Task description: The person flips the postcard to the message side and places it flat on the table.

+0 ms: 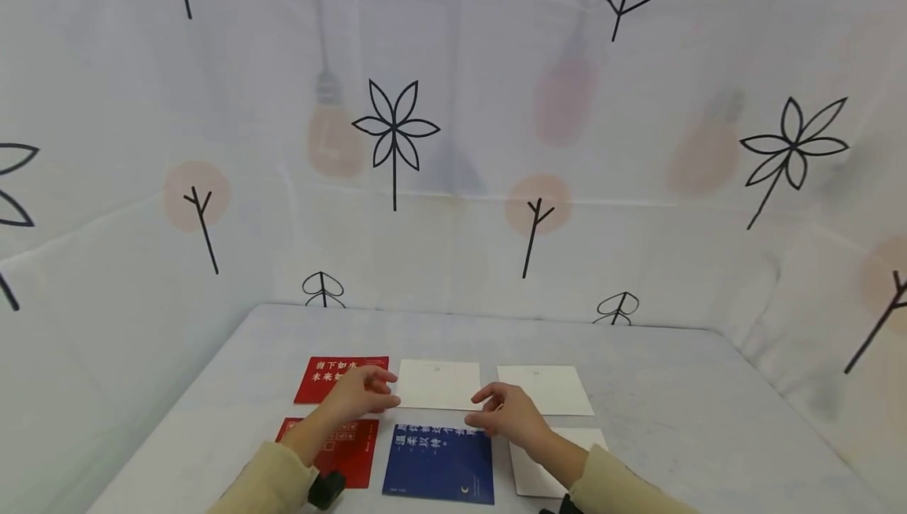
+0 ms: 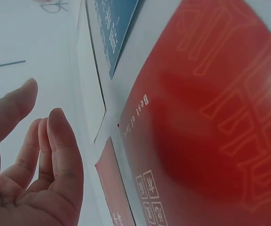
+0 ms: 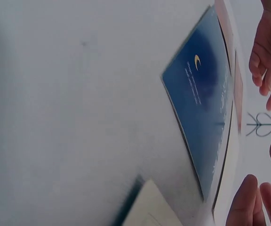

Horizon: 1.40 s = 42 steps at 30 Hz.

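My left hand (image 1: 363, 390) hovers with loosely bent fingers at the left end of a white card (image 1: 439, 385) in the back row. Over that card's right end hangs my right hand (image 1: 512, 415), fingers apart from the thumb. Neither one holds anything. Closer to me lies a dark blue card (image 1: 439, 467) with white writing and a small yellow moon. The left hand and forearm partly cover two red cards, one at the back (image 1: 312, 388) and one in front (image 1: 357, 463). The thumb-to-finger gap shows bare in the left wrist view.
To the right lie a white card (image 1: 549, 392) at the back and another white card (image 1: 527, 478) in front, partly behind my right forearm. All rest on a white-covered table (image 1: 673, 419). A printed cloth (image 1: 453, 262) with line-drawn plants hangs behind and at both sides.
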Each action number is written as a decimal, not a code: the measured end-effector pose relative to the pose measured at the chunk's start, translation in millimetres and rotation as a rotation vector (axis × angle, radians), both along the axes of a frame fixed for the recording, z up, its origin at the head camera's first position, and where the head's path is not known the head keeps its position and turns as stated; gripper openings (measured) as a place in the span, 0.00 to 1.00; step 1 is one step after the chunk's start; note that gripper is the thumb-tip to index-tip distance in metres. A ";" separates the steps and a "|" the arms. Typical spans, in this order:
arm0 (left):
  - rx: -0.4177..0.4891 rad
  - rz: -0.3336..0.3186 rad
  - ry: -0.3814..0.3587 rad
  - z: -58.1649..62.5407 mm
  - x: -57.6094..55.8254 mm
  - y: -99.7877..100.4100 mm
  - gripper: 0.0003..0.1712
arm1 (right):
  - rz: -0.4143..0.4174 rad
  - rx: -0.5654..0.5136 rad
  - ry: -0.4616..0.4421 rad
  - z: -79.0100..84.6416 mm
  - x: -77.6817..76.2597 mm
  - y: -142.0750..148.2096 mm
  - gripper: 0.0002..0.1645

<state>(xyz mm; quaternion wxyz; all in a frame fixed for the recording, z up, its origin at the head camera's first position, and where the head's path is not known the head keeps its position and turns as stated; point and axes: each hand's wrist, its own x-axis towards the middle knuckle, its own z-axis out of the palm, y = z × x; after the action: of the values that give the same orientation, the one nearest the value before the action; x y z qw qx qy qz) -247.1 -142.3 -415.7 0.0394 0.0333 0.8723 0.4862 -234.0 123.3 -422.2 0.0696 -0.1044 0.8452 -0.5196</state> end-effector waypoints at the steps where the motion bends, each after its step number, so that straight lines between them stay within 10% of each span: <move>1: -0.001 -0.003 -0.007 0.7 1.2 0.2 0.23 | 0.004 -0.004 -0.006 -0.4 1.5 0.6 0.22; 22: -0.056 -0.231 -0.118 -2.8 24.3 -8.2 0.30 | 0.081 0.078 -0.102 -8.4 22.4 10.6 0.32; 42: -0.237 -0.301 -0.161 -8.7 22.4 -4.5 0.34 | 0.101 0.232 -0.114 -7.3 21.1 6.9 0.35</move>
<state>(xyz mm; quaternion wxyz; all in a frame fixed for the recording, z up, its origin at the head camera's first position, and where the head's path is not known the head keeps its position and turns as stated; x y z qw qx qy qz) -224.7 -146.8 -424.4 0.1845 0.1194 0.9027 0.3700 -212.9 130.2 -429.6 0.1553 -0.1086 0.8878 -0.4195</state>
